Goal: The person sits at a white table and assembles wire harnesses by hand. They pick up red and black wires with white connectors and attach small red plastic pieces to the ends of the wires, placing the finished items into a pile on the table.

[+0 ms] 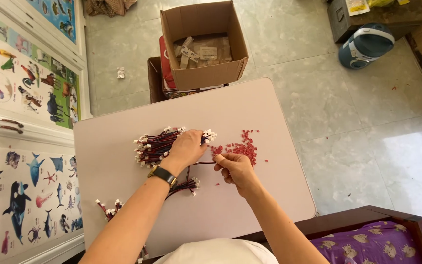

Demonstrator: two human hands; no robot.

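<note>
Wire leads (155, 146), red and black with small white plugs at their ends, lie in a loose bundle near the middle of the tabletop (260, 105), and the left hand (187, 146) rests on its right side. Its fingers (202, 139) are curled down over the wires close to the plugs that stick out past them; whether they actually pinch a lead cannot be told. The right hand (235, 168), just beside it, has thumb and forefinger pressed together on something very small, too tiny to make out, and a thin dark wire (201, 163) runs from that hand toward the left wrist. A black wristwatch (162, 174) sits on that wrist.

Just beyond the right hand, toward the right edge, a scatter of small red pieces (240, 146) is spread out. A smaller bunch of leads (185, 186) lies under the left forearm, nearer the front edge, and another few leads (107, 208) lie at the front left corner. Past the far edge an open cardboard box (203, 46) stands on the tiled floor (367, 112).
</note>
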